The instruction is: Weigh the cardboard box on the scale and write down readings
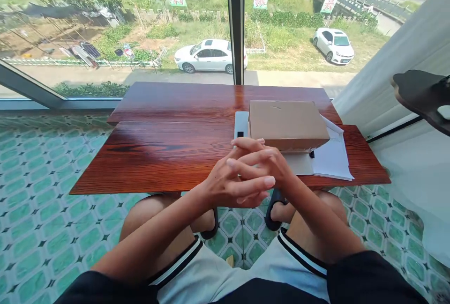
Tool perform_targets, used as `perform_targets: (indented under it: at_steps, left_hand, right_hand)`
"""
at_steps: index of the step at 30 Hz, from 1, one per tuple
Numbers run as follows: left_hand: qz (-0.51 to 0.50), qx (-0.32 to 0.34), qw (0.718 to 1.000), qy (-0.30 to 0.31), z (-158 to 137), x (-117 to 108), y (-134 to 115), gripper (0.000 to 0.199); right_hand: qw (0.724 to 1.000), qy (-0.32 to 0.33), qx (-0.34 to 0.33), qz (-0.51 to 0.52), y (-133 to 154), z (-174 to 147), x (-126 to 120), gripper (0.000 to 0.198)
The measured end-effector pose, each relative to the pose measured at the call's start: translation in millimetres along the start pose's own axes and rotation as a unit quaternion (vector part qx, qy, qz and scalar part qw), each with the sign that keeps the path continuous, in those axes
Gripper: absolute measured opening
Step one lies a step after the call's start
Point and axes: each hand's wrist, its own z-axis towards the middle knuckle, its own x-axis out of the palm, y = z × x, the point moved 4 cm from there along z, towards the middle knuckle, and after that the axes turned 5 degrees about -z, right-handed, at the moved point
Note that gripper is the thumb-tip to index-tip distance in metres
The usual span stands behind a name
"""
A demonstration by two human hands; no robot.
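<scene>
My left hand (pixel 221 178) and my right hand (pixel 276 164) are clasped in front of the table's near edge, their fingers laced through each other. No object shows between them. Some fingers are hidden where the hands overlap. Just beyond my right hand sits a closed brown cardboard box (pixel 286 121) on the table (pixel 168 142). Under and beside the box lie white papers (pixel 332 156) and a flat grey-silver item (pixel 241 121) with a dark square on it, mostly covered by the box.
The table is dark reddish wood, in front of large windows with a dark upright frame (pixel 236 27). A white curtain (pixel 393 70) hangs at the right, near a dark curved object (pixel 420 91). Green patterned tiles (pixel 38 191) cover the floor. White cars stand outside.
</scene>
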Motion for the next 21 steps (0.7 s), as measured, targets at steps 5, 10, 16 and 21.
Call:
perform_targets:
  at_steps: [5, 10, 16, 21]
  left_hand:
    - [0.009, 0.081, 0.994, -0.066, 20, -42, -10, 0.079]
    - [0.005, -0.124, 0.99, -0.064, 23, -26, 22, 0.061]
    - [-0.05, -0.289, 0.954, -0.06, 19, -18, 65, 0.059]
    - [-0.1, -0.334, 0.937, -0.017, 16, -3, 67, 0.07]
  right_hand:
    - [0.991, -0.117, -0.063, 0.009, -17, 21, -58, 0.039]
    - [0.963, -0.225, -0.023, -0.148, -68, 34, -90, 0.036]
    - [0.964, -0.021, 0.183, -0.193, -106, 38, -80, 0.064]
    - [0.938, 0.037, 0.231, -0.255, -100, 35, -83, 0.062]
